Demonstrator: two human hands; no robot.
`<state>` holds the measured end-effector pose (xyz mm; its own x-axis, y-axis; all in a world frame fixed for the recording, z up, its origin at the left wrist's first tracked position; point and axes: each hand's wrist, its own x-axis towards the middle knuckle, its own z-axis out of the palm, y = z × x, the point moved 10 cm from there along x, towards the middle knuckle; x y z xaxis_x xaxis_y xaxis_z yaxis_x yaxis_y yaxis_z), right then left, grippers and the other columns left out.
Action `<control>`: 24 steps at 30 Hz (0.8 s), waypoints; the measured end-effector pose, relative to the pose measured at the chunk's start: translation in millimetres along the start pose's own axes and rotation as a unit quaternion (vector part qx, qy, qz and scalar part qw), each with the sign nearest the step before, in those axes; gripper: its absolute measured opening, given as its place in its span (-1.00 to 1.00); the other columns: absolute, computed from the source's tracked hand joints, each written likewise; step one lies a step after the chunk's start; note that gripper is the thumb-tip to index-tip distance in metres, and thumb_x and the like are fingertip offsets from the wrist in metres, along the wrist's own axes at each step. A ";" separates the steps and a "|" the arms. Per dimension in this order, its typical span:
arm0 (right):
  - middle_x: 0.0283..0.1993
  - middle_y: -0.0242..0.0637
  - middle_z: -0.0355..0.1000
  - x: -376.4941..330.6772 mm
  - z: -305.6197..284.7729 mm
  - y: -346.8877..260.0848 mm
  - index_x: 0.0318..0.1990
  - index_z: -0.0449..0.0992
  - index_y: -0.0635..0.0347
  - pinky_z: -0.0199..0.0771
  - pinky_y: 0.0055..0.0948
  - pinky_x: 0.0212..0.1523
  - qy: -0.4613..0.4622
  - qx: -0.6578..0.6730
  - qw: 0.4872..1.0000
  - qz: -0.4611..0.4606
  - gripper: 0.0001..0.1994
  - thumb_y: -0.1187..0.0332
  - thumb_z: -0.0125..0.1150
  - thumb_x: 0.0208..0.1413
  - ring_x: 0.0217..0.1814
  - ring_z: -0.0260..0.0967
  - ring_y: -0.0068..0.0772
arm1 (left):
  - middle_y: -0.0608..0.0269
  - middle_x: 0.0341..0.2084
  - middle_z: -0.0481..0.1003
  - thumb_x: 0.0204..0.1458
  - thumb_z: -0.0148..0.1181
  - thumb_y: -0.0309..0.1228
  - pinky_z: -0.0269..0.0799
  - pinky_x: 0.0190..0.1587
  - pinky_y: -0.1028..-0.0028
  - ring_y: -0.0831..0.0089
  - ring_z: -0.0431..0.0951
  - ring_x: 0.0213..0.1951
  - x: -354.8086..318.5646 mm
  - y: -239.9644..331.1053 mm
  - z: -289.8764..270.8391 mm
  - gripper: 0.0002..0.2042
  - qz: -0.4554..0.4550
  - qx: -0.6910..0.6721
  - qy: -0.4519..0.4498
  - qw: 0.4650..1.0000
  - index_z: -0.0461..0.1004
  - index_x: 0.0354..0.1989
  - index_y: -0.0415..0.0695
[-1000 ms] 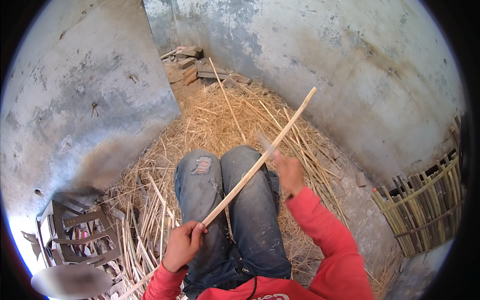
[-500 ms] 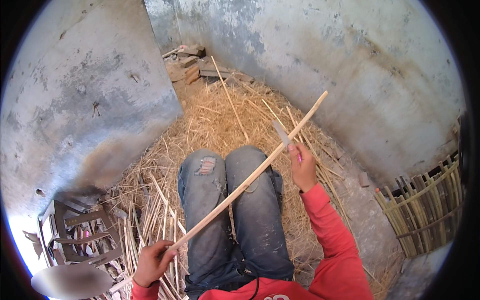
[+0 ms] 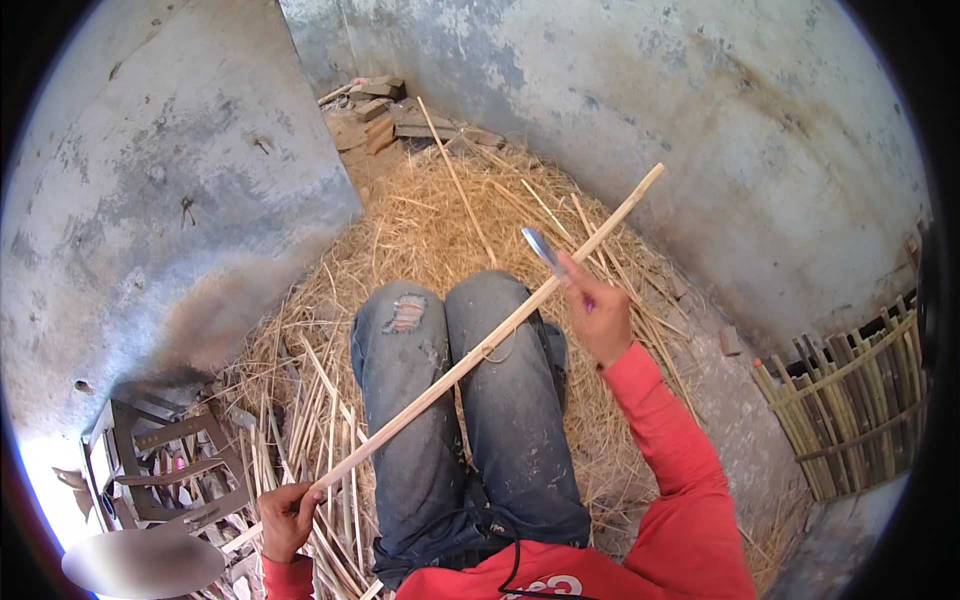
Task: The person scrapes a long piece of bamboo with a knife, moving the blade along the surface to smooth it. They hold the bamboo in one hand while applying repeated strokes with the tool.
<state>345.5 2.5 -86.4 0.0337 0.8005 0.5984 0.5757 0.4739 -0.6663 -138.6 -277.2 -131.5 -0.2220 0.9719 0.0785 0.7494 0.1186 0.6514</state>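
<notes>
Over the lap of worn jeans, a long pale wooden strip slants from lower left to upper right, its far end reaching beyond the knees above the loose straw. The left hand pinches it near the lower end, thumb against the wood. The right hand is wrapped around the handle of a small knife, at the strip just past the right knee, with the blade pointing up and away to the left (whether the edge meets the wood cannot be told from here).

The likeliest trouble is a slip: with only the left hand gripping the strip, a hard push could make it roll or swing, and the blade could skid off toward the fingers or the knees. The torn knee of the jeans offers little cover if that happens. A knot or twisting grain could also catch the edge, making it dig too deep and split the strip. The lower end passes over loose sticks, so a snag there could jerk the work sideways.
</notes>
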 end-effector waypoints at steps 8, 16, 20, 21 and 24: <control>-0.47 -0.15 0.59 -6.3 1.3 -9.0 0.24 0.60 -0.01 0.24 -0.43 -0.59 0.036 -0.014 0.999 -0.006 -0.65 0.42 0.21 0.33 -0.66 0.18 -0.57 | 0.08 -0.59 0.61 0.13 0.36 -0.50 0.45 -0.45 0.47 0.42 0.61 -0.55 4.3 15.0 6.0 -0.88 0.017 -0.013 -0.004 1.000 0.68 -0.29 -0.34; -0.48 -0.13 0.58 -5.9 2.4 -11.4 0.24 0.59 0.09 0.22 -0.43 -0.61 0.009 0.012 1.000 -0.017 -0.66 0.41 0.19 0.35 -0.66 0.21 -0.58 | 0.16 -0.69 0.47 0.14 0.37 -0.47 0.27 -0.54 0.42 0.44 0.42 -0.66 7.4 17.0 28.6 -0.87 0.032 -0.013 -0.015 0.999 0.68 -0.30 -0.31; -0.49 -0.12 0.58 -3.7 11.9 -27.9 0.18 0.62 0.16 0.24 -0.44 -0.61 -0.068 -0.035 0.997 -0.002 -0.70 0.39 0.18 0.37 -0.66 0.23 -0.61 | 0.14 -0.69 0.46 0.14 0.37 -0.47 0.25 -0.55 0.41 0.40 0.42 -0.67 0.9 14.0 27.4 -0.88 0.029 -0.035 0.016 0.999 0.68 -0.30 -0.30; -0.49 -0.12 0.58 6.5 6.2 -21.9 0.18 0.62 0.16 0.24 -0.44 -0.61 -0.066 -0.037 0.997 -0.004 -0.70 0.39 0.18 0.37 -0.66 0.23 -0.61 | 0.12 -0.69 0.46 0.13 0.37 -0.47 0.25 -0.56 0.41 0.39 0.43 -0.67 0.2 19.6 30.9 -0.88 0.034 -0.034 0.019 0.999 0.68 -0.30 -0.30; -0.47 0.02 0.54 18.2 -19.0 0.7 0.16 0.64 0.14 0.30 -0.37 -0.59 0.056 -0.001 0.998 -0.002 -0.70 0.40 0.23 0.31 -0.64 0.36 -0.55 | 0.11 -0.70 0.44 0.13 0.38 -0.46 0.24 -0.56 0.39 0.36 0.42 -0.68 3.5 30.6 42.4 -0.88 0.043 -0.028 0.011 0.999 0.68 -0.30 -0.28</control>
<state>362.0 10.4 -67.5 0.1223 0.7522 0.6474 0.5769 0.4769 -0.6631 -89.9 -261.6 -143.3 -0.1716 0.9734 0.1519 0.7308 0.0224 0.6822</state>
